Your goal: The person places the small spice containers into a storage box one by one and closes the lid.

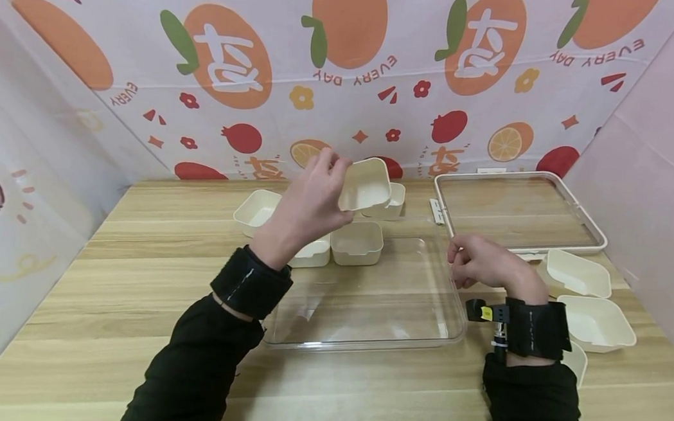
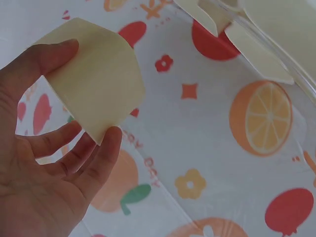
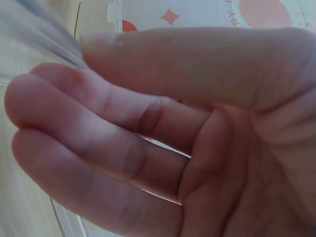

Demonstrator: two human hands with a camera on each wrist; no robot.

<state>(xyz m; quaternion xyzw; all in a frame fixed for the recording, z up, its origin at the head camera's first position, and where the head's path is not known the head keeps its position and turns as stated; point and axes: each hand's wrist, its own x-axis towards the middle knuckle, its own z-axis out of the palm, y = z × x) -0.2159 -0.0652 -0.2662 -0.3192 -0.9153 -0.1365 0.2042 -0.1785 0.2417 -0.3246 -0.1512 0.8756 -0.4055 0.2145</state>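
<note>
My left hand (image 1: 314,199) holds a small cream bin (image 1: 366,185) raised and tilted above the table. In the left wrist view its thumb lies on one face of the bin (image 2: 96,81) and fingertips touch the lower edge. My right hand (image 1: 484,264) is at the right side of a clear plastic box (image 1: 366,309). Its thumb and forefinger pinch a blurred clear edge (image 3: 44,37) in the right wrist view. Several cream bins, including a square one (image 1: 357,244) and another (image 1: 311,253), stand around the box's back left; whether all sit inside cannot be told.
A clear lid with a white frame (image 1: 522,209) lies at the back right against the printed backdrop (image 1: 343,108). More cream bins (image 1: 595,323) stand at the right, partly behind my right wrist. Another bin (image 1: 256,211) is at the back left of the wooden table (image 1: 105,299).
</note>
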